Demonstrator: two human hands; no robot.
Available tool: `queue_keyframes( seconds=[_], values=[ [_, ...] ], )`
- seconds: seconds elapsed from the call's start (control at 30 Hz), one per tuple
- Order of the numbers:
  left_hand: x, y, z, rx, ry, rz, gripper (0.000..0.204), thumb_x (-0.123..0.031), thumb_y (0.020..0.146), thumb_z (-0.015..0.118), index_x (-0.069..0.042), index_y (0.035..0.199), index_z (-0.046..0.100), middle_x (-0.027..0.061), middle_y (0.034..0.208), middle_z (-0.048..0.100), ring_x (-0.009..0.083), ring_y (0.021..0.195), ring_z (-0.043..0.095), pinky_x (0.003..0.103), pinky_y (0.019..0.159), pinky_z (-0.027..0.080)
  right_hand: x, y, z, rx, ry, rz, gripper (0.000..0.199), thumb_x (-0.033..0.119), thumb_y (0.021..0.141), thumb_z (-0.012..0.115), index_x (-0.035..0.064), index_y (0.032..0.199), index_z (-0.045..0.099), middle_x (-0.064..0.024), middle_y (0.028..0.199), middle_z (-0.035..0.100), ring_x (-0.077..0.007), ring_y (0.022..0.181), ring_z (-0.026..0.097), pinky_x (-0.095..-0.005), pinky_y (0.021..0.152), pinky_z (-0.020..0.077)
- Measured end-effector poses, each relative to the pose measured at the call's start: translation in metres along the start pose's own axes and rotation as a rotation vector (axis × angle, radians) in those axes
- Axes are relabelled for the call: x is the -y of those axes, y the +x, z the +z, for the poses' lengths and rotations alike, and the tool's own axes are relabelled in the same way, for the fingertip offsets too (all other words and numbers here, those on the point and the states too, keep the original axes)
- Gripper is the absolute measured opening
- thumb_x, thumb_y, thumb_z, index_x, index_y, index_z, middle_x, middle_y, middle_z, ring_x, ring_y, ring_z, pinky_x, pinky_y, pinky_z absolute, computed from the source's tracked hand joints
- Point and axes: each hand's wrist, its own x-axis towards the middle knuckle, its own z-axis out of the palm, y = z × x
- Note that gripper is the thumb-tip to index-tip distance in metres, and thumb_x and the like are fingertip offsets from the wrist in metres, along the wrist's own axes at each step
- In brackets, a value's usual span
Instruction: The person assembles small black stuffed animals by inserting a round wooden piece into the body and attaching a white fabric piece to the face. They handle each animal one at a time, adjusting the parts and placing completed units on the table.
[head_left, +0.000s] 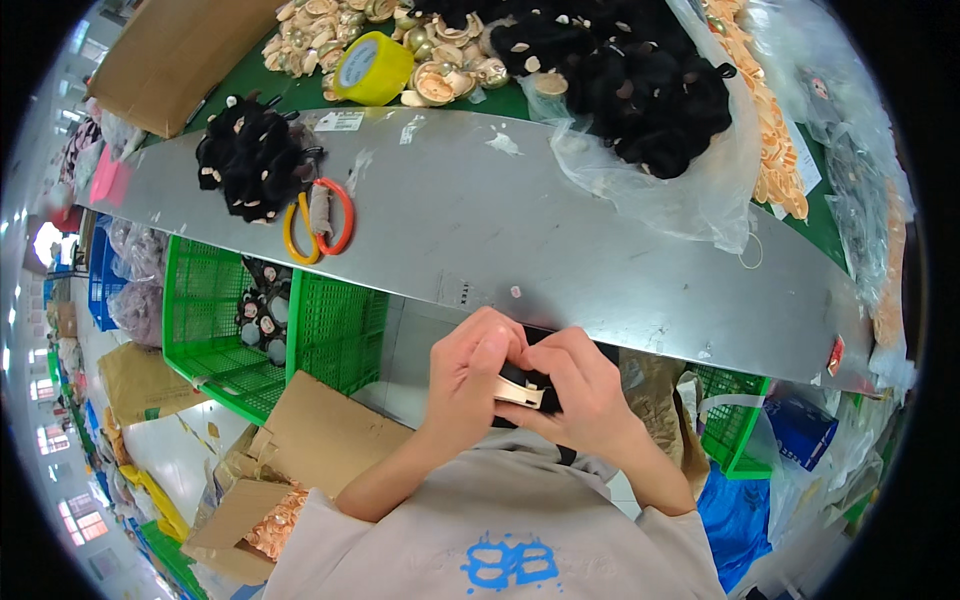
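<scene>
Head camera: a cream-coloured curved piece point(520, 393) set against black plush fabric point(525, 376) sits between my hands, just off the near edge of the grey metal worktop point(430, 210) and in front of my shirt. Its long axis runs mostly left to right, tilted a little, so the left end lies higher and the right end points down toward my right palm. My left hand point(468, 375) pinches it from the left, thumb and fingers bent; my right hand point(585, 385) grips from the other side, the fingertips of both nearly meeting above it. Beyond, on the worktop's left, scissors point(347, 218) with yellow and orange-red handles lie beside a heap of black plush pieces point(245, 160). Farther back are a yellow tape roll point(385, 75), cream shell-like parts point(435, 85) and a clear plastic bag point(690, 205) holding more black plush. Below left stands a green crate point(335, 335).
</scene>
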Motion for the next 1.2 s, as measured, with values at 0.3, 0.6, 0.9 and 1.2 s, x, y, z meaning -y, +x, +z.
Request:
queue_keyframes(
  seconds=[0.3,0.6,0.9,1.2],
  values=[
    [0.008,0.003,0.013,-0.164,-0.244,0.070,0.054,-0.030,0.109,0.037,0.000,0.067,0.052,0.0060,0.070,0.055,0.0133,0.066,0.050,0.029,0.062,0.041,-0.004,-0.003,0.003,-0.035,-0.132,-0.101,0.044,0.025,0.068,0.084,-0.0041,0.094,0.064,-0.0082,0.073,0.056,-0.0228,0.062,0.055,-0.0333,0.056,0.0445],
    [0.015,-0.006,0.009,-0.111,-0.307,0.065,0.056,-0.028,0.108,0.045,-0.002,0.058,0.048,0.0036,0.054,0.048,0.0108,0.050,0.046,0.027,0.048,0.039,0.003,-0.005,0.010,-0.022,-0.237,-0.243,0.031,0.023,0.064,0.080,0.0064,0.066,0.054,-0.0014,0.056,0.044,-0.0160,0.046,0.044,-0.0279,0.044,0.0334],
    [0.018,-0.004,0.012,-0.066,-0.353,-0.016,0.060,-0.030,0.108,0.044,-0.003,0.055,0.047,0.0025,0.050,0.046,0.0094,0.048,0.043,0.025,0.046,0.038,0.003,-0.014,0.015,-0.071,-0.192,-0.213,0.027,0.020,0.065,0.076,0.0064,0.065,0.053,-0.0021,0.054,0.043,-0.0162,0.045,0.041,-0.0278,0.043,0.0304],
    [0.023,0.003,0.006,-0.053,-0.257,-0.066,0.065,-0.043,0.108,0.034,-0.004,0.057,0.047,0.0014,0.054,0.048,0.0080,0.050,0.039,0.025,0.048,0.032,-0.008,-0.013,0.018,-0.059,-0.171,-0.135,0.025,0.019,0.065,0.076,0.0058,0.067,0.055,-0.0021,0.054,0.044,-0.0166,0.045,0.041,-0.0296,0.045,0.0273]
  ],
)
